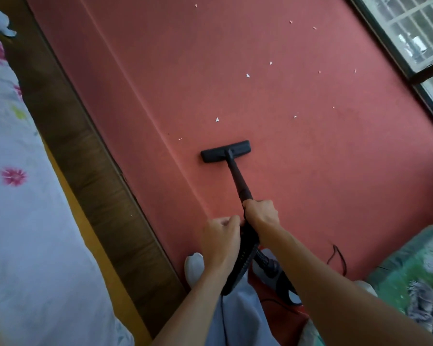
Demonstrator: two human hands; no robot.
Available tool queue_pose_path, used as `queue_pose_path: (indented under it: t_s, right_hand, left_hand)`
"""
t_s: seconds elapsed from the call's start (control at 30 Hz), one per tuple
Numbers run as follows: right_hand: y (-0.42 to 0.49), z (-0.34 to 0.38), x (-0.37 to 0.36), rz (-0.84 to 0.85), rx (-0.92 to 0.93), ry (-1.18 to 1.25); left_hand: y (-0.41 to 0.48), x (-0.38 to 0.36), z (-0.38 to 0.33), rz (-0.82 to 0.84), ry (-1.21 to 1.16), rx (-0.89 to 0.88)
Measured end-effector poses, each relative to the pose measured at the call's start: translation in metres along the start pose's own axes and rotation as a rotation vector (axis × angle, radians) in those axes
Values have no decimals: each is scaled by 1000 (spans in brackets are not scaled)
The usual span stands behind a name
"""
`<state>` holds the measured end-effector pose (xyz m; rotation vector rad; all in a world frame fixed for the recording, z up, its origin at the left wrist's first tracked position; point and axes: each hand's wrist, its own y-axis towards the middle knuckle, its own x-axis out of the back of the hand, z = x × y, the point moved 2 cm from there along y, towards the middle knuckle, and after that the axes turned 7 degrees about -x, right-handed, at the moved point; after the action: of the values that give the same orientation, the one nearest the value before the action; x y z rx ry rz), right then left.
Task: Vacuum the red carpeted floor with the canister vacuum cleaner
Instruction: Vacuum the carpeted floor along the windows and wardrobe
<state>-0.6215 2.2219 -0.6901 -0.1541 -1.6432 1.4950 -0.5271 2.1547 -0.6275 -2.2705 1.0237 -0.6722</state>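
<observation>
Vacuum wand [239, 181] is being held by both hands: left hand [220, 236] closing around the black handle, right hand [260, 214] gripping higher. Farther, its floor head [225, 151] is lying flat on the red carpet [310, 158], paper scraps [217, 119] beyond.

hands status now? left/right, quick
Left hand: closed, against the vacuum handle; actual grip cannot be told.
Right hand: closed around the black wand.

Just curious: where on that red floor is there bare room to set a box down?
Free: the carpet right of the nozzle, toward the window. Scraps dot the far carpet. Crowded: near the feet, with hose and cord.
</observation>
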Motion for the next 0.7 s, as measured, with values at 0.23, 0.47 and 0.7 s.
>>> queue_pose_path:
  t_s: [0.23,0.47,0.7]
  right_hand:
    - [20,-3,23,26,-5,20]
    - [60,64,13,32,99,5]
    - [82,112,2,12,178,-59]
  left_hand:
    - [-4,-25,-7,125,52,3]
    - [42,-40,-18,21,-22,-12]
    - [84,-48,-23,-67,-150,39]
